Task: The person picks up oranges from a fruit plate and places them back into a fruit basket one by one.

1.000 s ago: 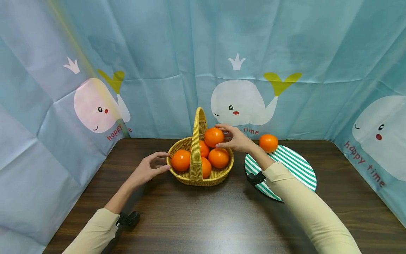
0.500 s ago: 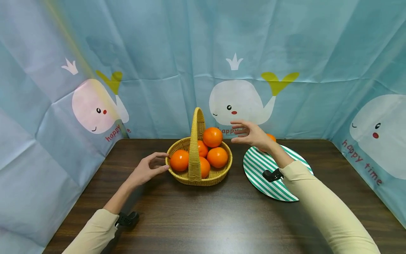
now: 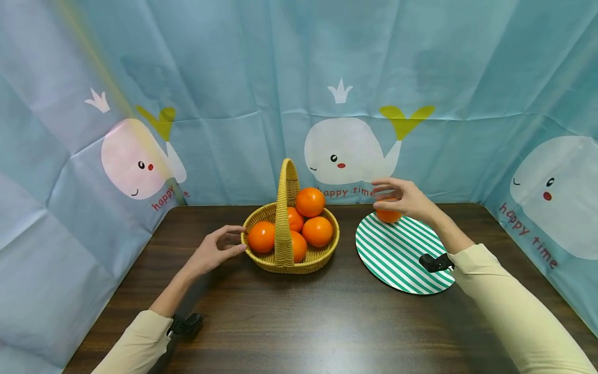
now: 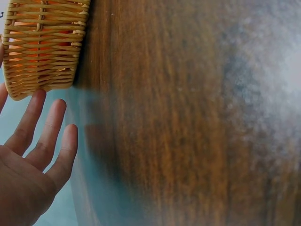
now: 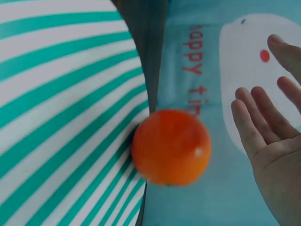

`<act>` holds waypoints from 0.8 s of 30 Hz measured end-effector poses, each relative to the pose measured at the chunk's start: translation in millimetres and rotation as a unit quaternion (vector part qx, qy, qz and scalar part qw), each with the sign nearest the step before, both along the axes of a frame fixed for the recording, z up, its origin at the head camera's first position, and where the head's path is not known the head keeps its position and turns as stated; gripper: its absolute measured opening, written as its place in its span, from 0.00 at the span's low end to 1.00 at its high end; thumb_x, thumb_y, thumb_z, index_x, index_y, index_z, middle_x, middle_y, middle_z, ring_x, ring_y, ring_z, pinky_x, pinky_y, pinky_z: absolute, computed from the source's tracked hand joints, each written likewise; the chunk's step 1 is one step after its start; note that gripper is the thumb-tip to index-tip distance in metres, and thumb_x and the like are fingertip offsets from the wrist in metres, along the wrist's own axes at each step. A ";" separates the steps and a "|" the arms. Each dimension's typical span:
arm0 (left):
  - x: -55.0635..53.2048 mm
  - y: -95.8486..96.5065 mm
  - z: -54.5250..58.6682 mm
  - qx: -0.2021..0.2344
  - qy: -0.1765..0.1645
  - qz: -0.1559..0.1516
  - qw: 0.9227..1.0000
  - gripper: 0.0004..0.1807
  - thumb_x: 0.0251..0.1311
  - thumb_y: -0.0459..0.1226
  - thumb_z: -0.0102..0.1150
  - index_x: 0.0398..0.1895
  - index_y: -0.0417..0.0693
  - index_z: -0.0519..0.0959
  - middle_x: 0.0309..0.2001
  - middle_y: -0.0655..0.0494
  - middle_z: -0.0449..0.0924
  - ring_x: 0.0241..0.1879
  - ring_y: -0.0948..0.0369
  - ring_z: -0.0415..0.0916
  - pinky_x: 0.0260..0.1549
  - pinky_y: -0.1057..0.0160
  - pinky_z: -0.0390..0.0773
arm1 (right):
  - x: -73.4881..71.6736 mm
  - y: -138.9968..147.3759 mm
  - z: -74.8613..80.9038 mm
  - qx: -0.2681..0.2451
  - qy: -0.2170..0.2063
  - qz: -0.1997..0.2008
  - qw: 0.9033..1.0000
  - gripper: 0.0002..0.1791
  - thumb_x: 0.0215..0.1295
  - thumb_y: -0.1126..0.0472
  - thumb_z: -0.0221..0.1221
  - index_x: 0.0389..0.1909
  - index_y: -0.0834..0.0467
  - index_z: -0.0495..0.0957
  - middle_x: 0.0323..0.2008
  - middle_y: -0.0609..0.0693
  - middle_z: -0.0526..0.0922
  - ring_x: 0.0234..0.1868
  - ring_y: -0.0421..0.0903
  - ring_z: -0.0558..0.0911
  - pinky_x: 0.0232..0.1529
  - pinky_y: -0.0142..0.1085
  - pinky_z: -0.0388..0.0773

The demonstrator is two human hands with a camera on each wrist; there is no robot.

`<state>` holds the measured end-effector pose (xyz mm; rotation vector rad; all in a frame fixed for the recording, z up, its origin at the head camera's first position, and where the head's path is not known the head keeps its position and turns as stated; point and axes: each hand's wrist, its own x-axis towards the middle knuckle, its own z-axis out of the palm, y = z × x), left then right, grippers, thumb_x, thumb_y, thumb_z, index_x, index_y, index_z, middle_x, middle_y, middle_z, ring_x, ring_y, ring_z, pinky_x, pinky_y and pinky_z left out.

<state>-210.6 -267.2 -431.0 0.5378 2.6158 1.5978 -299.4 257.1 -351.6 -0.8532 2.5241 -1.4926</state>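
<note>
In the head view my left hand (image 3: 212, 251) rests its fingertips against the left rim of a yellow wicker basket (image 3: 306, 268) with a tall handle. The left wrist view shows those fingers (image 4: 49, 129) mostly straight beside the woven wall. Several oranges fill the basket, the topmost orange (image 3: 310, 202) leaning on the others. My right hand (image 3: 406, 199) hovers over a lone orange (image 3: 388, 214) with fingers and thumb spread. Seen from the right wrist, that orange (image 5: 171, 147) lies at the mat's edge, apart from the hand (image 5: 277, 146).
A round green-and-white striped mat (image 3: 402, 259) lies on the dark wooden table (image 3: 308, 322), right of the basket. Behind the table hangs a blue curtain (image 3: 224, 156) printed with whales. Black wrist cameras sit on both forearms.
My right hand has let go of the topmost orange in the basket and moved right, over to the orange at the mat. My left hand stays at the basket rim.
</note>
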 end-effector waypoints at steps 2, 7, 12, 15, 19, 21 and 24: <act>0.2 -0.4 -0.6 0.000 0.002 0.001 1.000 0.25 0.68 0.38 0.66 0.67 0.44 0.74 0.64 0.38 0.72 0.57 0.42 0.77 0.48 0.59 0.82 | 2.9 7.3 -0.3 0.001 0.009 -0.002 1.000 0.29 0.69 0.66 0.66 0.69 0.65 0.70 0.62 0.66 0.75 0.59 0.66 0.78 0.50 0.35 0.81; 0.9 -1.3 -1.8 0.002 0.001 0.002 1.000 0.25 0.69 0.38 0.66 0.67 0.44 0.74 0.64 0.38 0.72 0.58 0.41 0.75 0.48 0.61 0.81 | 11.5 23.9 -2.6 0.008 0.014 -0.006 1.000 0.26 0.70 0.66 0.65 0.66 0.65 0.72 0.60 0.69 0.75 0.53 0.62 0.82 0.48 0.34 0.82; 0.5 -1.2 -2.4 0.002 -0.002 0.003 1.000 0.25 0.69 0.38 0.66 0.67 0.44 0.74 0.64 0.37 0.72 0.58 0.41 0.76 0.47 0.61 0.81 | 20.9 37.9 -8.0 0.013 0.006 -0.013 1.000 0.26 0.70 0.66 0.64 0.65 0.70 0.71 0.60 0.70 0.75 0.52 0.57 0.83 0.48 0.33 0.82; 0.2 -0.8 -2.4 0.001 -0.003 0.004 1.000 0.26 0.68 0.39 0.66 0.67 0.45 0.74 0.63 0.37 0.72 0.58 0.40 0.75 0.48 0.58 0.82 | 26.0 46.0 -11.9 0.014 0.005 -0.015 1.000 0.26 0.70 0.67 0.64 0.65 0.72 0.70 0.59 0.71 0.75 0.53 0.56 0.83 0.48 0.33 0.81; -0.1 -0.8 -2.7 -0.001 0.000 0.004 1.000 0.25 0.69 0.39 0.66 0.67 0.44 0.74 0.63 0.37 0.72 0.60 0.39 0.74 0.49 0.54 0.82 | 29.9 57.1 -17.7 0.018 0.016 -0.014 1.000 0.26 0.70 0.69 0.64 0.65 0.73 0.70 0.58 0.72 0.76 0.52 0.54 0.83 0.48 0.32 0.81; -0.1 -0.9 -2.7 -0.001 0.000 0.004 1.000 0.25 0.69 0.39 0.66 0.67 0.45 0.74 0.63 0.37 0.72 0.60 0.39 0.74 0.49 0.54 0.81 | 30.3 62.1 -21.1 0.024 0.021 -0.018 0.999 0.26 0.69 0.69 0.64 0.65 0.72 0.71 0.57 0.71 0.76 0.51 0.51 0.83 0.48 0.31 0.81; 0.3 -0.5 -2.3 0.001 0.000 0.005 1.000 0.25 0.68 0.39 0.66 0.67 0.45 0.74 0.63 0.38 0.72 0.59 0.40 0.75 0.49 0.55 0.82 | 29.4 68.9 -26.5 0.033 0.019 -0.031 0.999 0.26 0.69 0.67 0.65 0.65 0.72 0.71 0.58 0.70 0.77 0.51 0.47 0.83 0.48 0.30 0.80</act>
